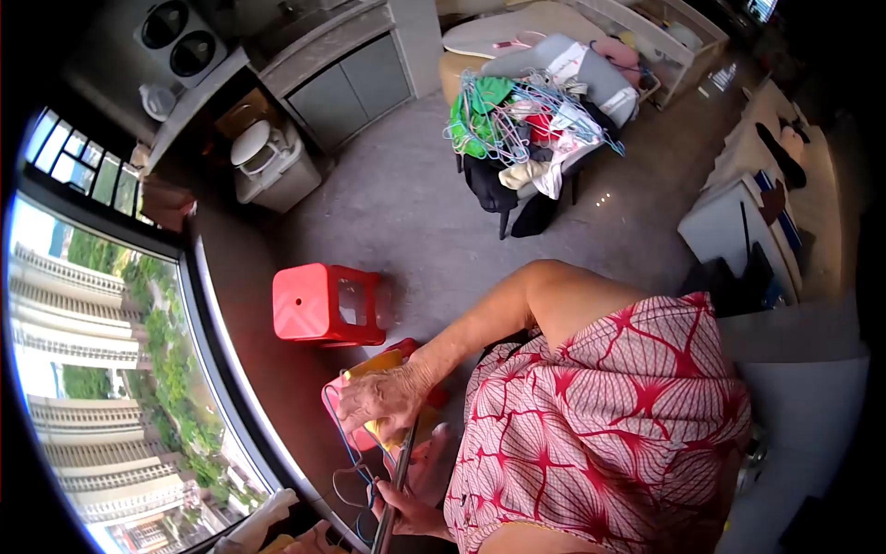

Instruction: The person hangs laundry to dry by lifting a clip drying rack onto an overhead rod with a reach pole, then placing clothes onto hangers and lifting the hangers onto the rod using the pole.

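My right hand (pixel 383 402) is closed, back of the hand up, over a thin blue wire hanger (pixel 347 445) with yellow material (pixel 392 434) under the palm. Lower down, my left hand (pixel 413 513) wraps round a metal pole (pixel 397 489) that slants up towards my right wrist. Blue and brown wire loops hang beside the left hand. Beneath both hands a pink and red object (pixel 434 452) shows only in part, so its shape is unclear.
A red stool (pixel 303 303) stands beyond my right hand. The window (pixel 175 369) runs along the left. Farther off, a chair holds a heap of clothes and wire hangers (pixel 531 125). A lidded bin (pixel 277 171) stands by the counter (pixel 323 46).
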Demonstrator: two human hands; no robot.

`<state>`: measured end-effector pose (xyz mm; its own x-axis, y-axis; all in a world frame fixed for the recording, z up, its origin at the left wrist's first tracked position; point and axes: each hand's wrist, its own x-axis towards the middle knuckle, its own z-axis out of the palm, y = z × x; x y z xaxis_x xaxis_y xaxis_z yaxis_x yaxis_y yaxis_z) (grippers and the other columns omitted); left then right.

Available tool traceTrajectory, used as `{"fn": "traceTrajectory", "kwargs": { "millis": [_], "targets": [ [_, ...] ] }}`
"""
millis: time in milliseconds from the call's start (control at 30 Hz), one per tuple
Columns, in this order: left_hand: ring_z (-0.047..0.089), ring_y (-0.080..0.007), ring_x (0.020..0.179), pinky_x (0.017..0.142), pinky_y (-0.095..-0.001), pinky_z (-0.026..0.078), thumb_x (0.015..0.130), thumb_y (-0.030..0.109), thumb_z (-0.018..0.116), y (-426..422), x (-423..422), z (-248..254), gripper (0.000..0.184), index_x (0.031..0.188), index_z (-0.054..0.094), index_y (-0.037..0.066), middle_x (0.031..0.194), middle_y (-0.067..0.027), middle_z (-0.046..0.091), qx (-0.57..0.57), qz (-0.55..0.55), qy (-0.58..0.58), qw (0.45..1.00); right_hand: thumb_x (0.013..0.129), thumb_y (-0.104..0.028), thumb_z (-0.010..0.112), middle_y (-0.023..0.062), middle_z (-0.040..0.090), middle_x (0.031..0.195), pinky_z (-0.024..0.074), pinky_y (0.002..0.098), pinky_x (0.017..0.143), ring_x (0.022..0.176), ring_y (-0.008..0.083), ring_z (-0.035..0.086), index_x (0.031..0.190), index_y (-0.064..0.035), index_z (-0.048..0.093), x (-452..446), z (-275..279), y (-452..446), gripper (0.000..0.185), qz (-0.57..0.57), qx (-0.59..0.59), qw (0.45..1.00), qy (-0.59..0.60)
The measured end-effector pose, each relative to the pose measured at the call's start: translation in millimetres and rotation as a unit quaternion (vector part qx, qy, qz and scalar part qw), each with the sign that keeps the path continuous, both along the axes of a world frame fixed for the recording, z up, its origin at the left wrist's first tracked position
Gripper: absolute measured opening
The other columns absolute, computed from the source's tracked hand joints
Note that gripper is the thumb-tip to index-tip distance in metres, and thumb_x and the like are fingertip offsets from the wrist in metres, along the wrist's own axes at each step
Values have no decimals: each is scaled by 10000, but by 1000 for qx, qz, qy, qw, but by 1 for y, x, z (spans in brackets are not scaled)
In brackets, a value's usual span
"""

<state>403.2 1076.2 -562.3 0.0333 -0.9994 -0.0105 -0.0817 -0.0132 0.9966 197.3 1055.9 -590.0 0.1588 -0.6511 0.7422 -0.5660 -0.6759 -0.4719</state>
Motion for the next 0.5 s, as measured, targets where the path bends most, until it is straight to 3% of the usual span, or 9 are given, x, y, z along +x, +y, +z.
{"fn": "traceTrajectory", "kwargs": {
  "millis": [33,100,133,233,300,333,367,467,500],
  "targets": [
    [557,-169,713,548,-309,528,770,192,650,-2,-11,4,279,847,549,-56,795,-117,571,0,-14,-9,1000,596,-231,683,70,499,868,380,388,718,830,253,478,952,-80,550,-16,-3,1,408,-55,0,997,50],
    [552,-160,700,542,-276,504,760,188,665,4,-49,24,275,863,562,-45,790,-112,574,44,-39,-7,998,595,-240,681,57,484,828,385,378,714,812,239,470,912,-88,552,-47,5,14,374,-104,10,994,19],
    [548,-154,694,560,-238,476,752,203,669,4,-65,26,282,867,577,-37,800,-103,578,5,-54,-26,998,636,-268,666,70,495,822,392,367,718,798,233,475,855,-69,558,-63,9,19,315,-143,-23,988,46],
    [537,-135,695,583,-233,452,791,249,600,4,-116,43,286,842,590,-32,785,-83,569,35,-80,-44,995,617,-306,685,78,490,921,366,427,808,937,270,441,1014,-101,540,-107,43,53,469,-218,-55,971,74],
    [557,-160,710,541,-265,488,795,177,587,-7,-130,34,260,882,578,-67,839,-122,588,-13,-148,-7,989,619,-325,679,75,500,951,338,459,857,998,287,411,1039,-118,544,-130,33,55,487,-249,-76,961,95],
    [523,-126,668,546,-243,442,804,180,563,-11,-138,30,254,858,596,-65,819,-109,602,-31,-177,-22,983,645,-313,658,67,509,956,332,449,883,1002,277,421,985,-109,558,-141,30,55,409,-259,-98,955,103],
    [495,-112,640,548,-225,408,810,187,548,-6,-152,32,259,858,601,-62,793,-99,609,-32,-173,2,984,649,-255,651,75,504,839,391,409,828,910,263,482,839,-70,551,-151,34,58,284,-280,-147,941,124],
    [500,-109,672,564,-219,408,813,215,547,-9,-172,35,285,854,599,-62,782,-99,606,-35,-194,-6,980,704,-248,596,65,518,680,411,360,655,724,245,536,662,-62,494,-176,42,68,217,-240,-50,962,118],
    [505,-108,656,562,-221,410,812,216,548,-14,-176,31,283,833,600,-61,754,-96,600,-33,-196,7,980,705,-239,589,74,526,670,424,369,605,674,261,546,668,-58,504,-182,45,70,203,-200,18,975,94]
  ]
}}
